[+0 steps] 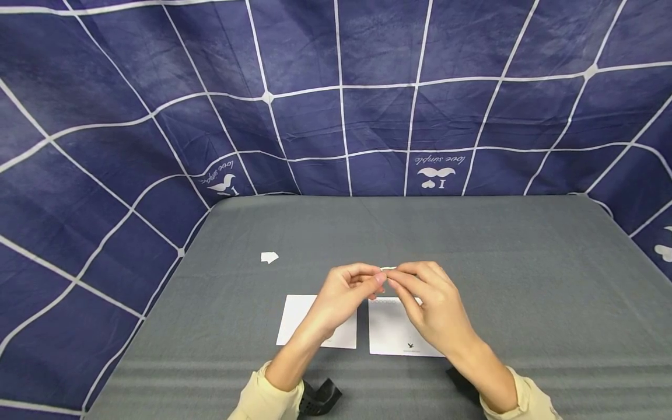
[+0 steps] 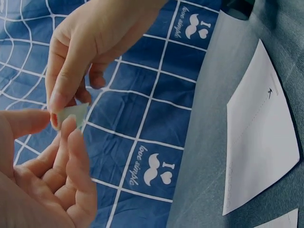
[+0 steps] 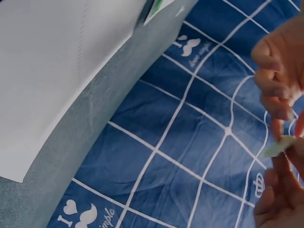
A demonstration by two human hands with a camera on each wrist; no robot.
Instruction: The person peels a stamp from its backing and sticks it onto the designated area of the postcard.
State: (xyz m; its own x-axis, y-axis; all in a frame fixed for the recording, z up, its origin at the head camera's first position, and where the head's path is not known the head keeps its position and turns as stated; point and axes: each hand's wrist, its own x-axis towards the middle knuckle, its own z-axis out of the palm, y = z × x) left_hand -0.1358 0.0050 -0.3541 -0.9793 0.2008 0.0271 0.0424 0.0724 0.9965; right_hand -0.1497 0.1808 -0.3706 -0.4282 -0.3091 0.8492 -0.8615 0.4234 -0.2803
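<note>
A small pale green piece that looks like paper (image 2: 76,114) is pinched between both hands, above the table. My left hand (image 1: 338,297) holds one end with thumb and fingertips, its other fingers loosely bent. From the other side my right hand (image 1: 436,309) pinches it between thumb and forefinger. In the head view only a thin light edge shows between the fingertips, which nearly meet. The right wrist view shows the same green piece (image 3: 279,146) near its right edge, partly covered by fingers.
Two white sheets lie side by side on the grey table (image 1: 210,326) under the hands: a left sheet (image 1: 296,315) and a right sheet (image 1: 388,332) with a small bird print. A small white arrow-shaped piece (image 1: 269,256) lies farther left. A blue checked cloth (image 1: 378,116) hangs behind.
</note>
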